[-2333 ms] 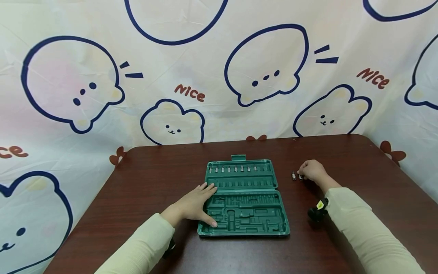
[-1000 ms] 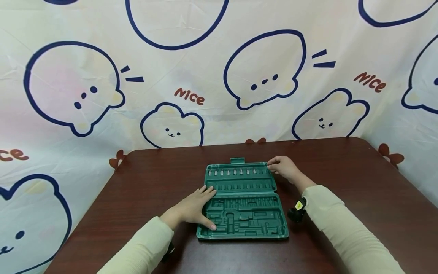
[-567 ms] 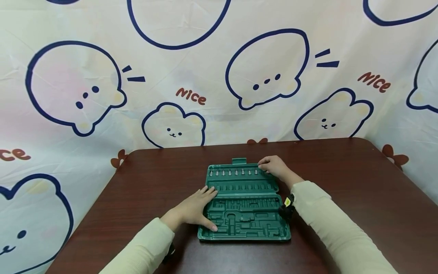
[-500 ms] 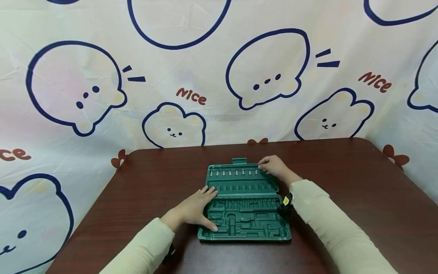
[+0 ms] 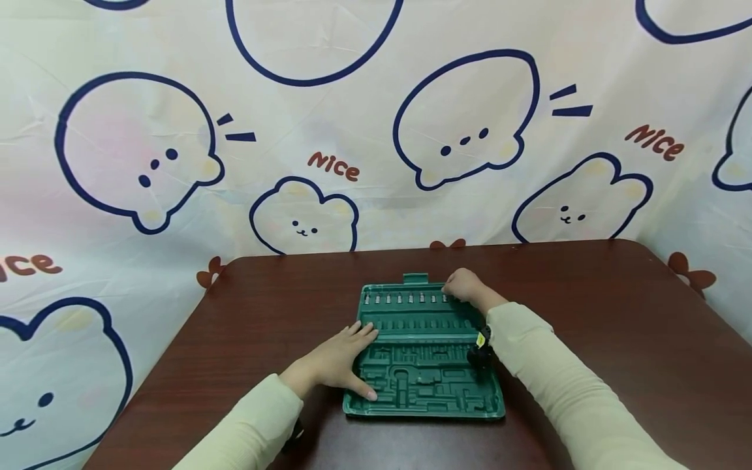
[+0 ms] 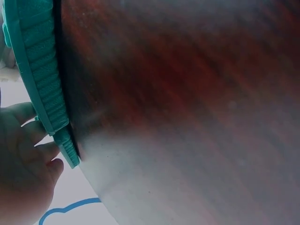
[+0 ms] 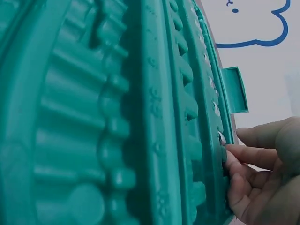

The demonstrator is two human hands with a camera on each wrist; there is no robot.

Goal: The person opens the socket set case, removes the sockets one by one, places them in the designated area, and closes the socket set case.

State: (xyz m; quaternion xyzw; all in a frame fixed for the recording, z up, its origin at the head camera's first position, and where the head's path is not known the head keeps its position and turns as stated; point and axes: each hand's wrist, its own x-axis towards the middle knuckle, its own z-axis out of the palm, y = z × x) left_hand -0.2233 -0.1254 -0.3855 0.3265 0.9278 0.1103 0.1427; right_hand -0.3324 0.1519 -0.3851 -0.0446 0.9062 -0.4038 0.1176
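A green case [image 5: 452,411] lies open on the table, with a row of several small metal pieces [image 5: 410,298] in its far half. My left hand [image 5: 337,359] rests spread on the case's left edge; in the left wrist view, the hand [image 6: 28,159] is beside the green rim [image 6: 44,79]. My right hand [image 5: 464,286] is at the right end of that row, fingers curled down in a pinch. In the right wrist view, its fingertips [image 7: 230,152] touch the case just beside a silver piece [image 7: 221,138]; the piece in the pinch is mostly hidden.
The dark brown table [image 5: 282,294] extends around the case. A green latch tab [image 5: 416,278] sticks out at its far edge. Behind stands a pale cloth [image 5: 376,117] with cartoon drawings. The right sleeve [image 5: 552,365] covers part of the table right of the case.
My right hand has moved left from the metal pieces on the table to the case's upper right, and its fingers now bend lower there. My left hand has stayed on the case.
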